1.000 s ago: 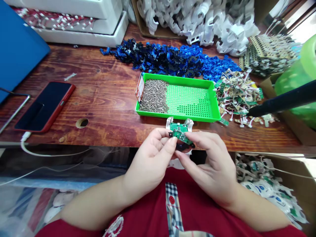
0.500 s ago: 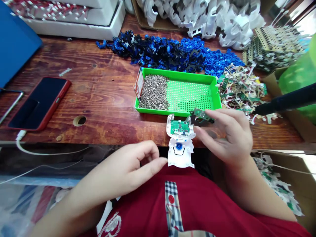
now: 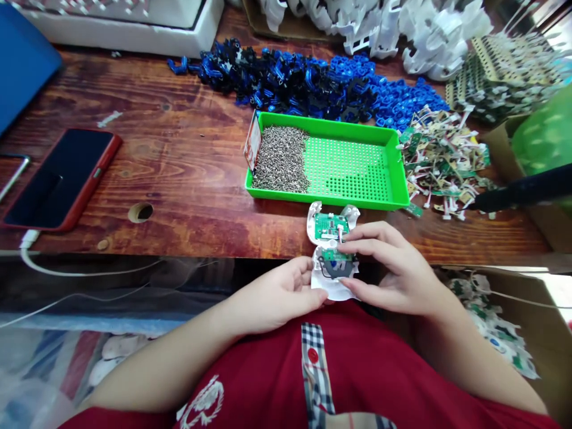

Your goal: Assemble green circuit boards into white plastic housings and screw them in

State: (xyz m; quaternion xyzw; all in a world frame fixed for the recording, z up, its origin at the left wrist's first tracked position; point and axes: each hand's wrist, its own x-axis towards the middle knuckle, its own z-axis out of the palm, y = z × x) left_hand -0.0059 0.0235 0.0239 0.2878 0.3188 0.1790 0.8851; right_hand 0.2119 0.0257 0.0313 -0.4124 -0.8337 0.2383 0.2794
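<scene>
Phone: we have a black-screened phone in a red case flat on the brown wooden table, a white cable plugged into its near end.
Left hand: our left hand holds the curved white plastic lower shell by its left side, grip narrow, thumb on top.
Shells: the lower shell lies between our hands at the table's near edge, just below a white upper shell bearing a green circuit board.
Tray: beyond them sits a green perforated plastic tray, small metal screws heaped in its left part.
Right hand: our right hand holds a dark grey bracket over the lower shell, fingers and thumb spread across it.
</scene>
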